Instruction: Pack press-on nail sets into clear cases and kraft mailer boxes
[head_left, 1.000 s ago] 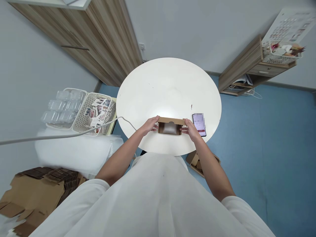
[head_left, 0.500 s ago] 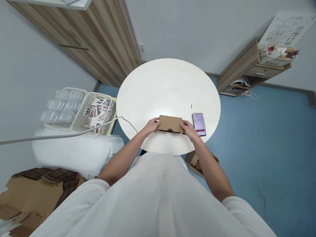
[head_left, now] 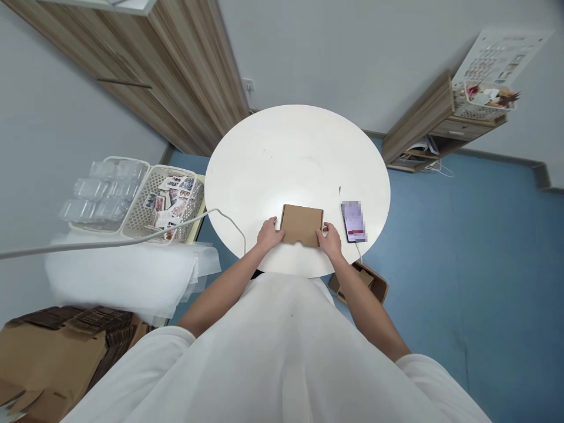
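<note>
A small brown cardboard box [head_left: 302, 224] lies on the round white table [head_left: 295, 153], near its front edge. Its lid looks closed, and a small notch shows on the side facing me. My left hand [head_left: 269, 235] grips the box's left side, thumb against the near left corner. On the opposite side my right hand [head_left: 330, 239] holds the near right corner, its thumb over the edge. Both hands' fingertips are partly hidden. Just right of my right hand rests a phone [head_left: 353, 222] with its screen lit.
At left stand a white basket [head_left: 127, 226] of small printed packets and another with clear plastic boxes [head_left: 90, 189]. White sheets [head_left: 118, 273] and stacked flat cardboard [head_left: 53, 352] lie below them. A white cable [head_left: 189, 221] crosses to the table. An open carton [head_left: 379, 286] sits on the floor.
The box has tipped flatter, so more of its top shows and the dark half-round cut-out at the front is no longer seen. Both hands have slid toward me along its sides.
</note>
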A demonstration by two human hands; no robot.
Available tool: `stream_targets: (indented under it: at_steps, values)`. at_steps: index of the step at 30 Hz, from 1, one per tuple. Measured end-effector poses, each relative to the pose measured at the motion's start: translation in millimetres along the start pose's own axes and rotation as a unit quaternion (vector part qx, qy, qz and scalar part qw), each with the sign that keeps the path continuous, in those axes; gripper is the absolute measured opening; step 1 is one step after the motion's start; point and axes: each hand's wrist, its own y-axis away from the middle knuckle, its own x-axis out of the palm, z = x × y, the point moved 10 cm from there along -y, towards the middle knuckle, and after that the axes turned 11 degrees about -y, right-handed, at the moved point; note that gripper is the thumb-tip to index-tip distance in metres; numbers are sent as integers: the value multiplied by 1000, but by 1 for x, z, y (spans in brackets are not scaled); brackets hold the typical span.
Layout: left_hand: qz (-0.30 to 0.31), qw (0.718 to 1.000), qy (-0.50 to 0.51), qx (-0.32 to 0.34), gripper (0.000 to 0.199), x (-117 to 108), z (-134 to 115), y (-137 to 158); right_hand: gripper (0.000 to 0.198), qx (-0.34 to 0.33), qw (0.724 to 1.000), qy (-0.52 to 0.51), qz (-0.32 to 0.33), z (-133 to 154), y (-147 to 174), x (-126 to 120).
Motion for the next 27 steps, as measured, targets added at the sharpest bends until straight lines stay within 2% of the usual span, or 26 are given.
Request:
stream_targets:
  at_steps: [6, 9, 13, 15, 20, 24, 27]
  values:
    - [1, 1000, -26, -14, 61, 7, 5, -4, 49, 20, 1000, -1, 14, -9, -3, 7]
    - [-29, 998, -60, -13, 61, 0, 3, -2, 49, 7, 1000, 7, 0, -6, -3, 6]
    - [-87, 991, -84, 62, 54, -11, -11, 8, 50, -50, 998, 24, -32, 1, 5, -3]
    - [-94, 986, -91, 101, 54, -10, -16, 16, 50, -85, 995, 32, -34, 4, 12, -5]
    - [-37, 984, -103, 143, 68, 7, -13, 31, 55, -152, 984, 88, 17, 8, 34, 7]
    - [0, 981, -85, 174, 82, 14, -14, 34, 74, -140, 982, 116, 55, 2, 41, 25]
    - [-4, 978, -63, 197, 83, 8, -15, 32, 76, -138, 983, 113, 52, 4, 44, 29]
